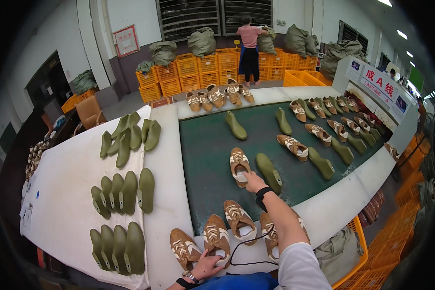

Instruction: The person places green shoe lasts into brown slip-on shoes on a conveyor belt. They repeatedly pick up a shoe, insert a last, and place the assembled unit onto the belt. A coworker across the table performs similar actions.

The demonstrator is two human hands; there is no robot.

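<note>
My right hand (255, 181) reaches forward over the green conveyor belt (205, 159), its fingers closed on the heel of a brown suede sneaker (238, 159) with cream stripes and white laces. Just right of that sneaker lies a green shoe last (268, 172). Close to my body, my left hand (206, 267) grips the heel of another brown sneaker (215, 232) on the white table edge. A similar sneaker (182, 245) stands to its left and one more (239, 217) to its right. Another sneaker (269, 229) is partly hidden behind my right forearm.
Green lasts (130, 193) stand in groups on the white-covered table (67, 193) at left. Several sneakers and lasts line the belt at right; more sneakers (216, 96) sit along its far edge. A black cord (234, 251) loops nearby. Orange crates (188, 72) and a person (249, 43) are behind.
</note>
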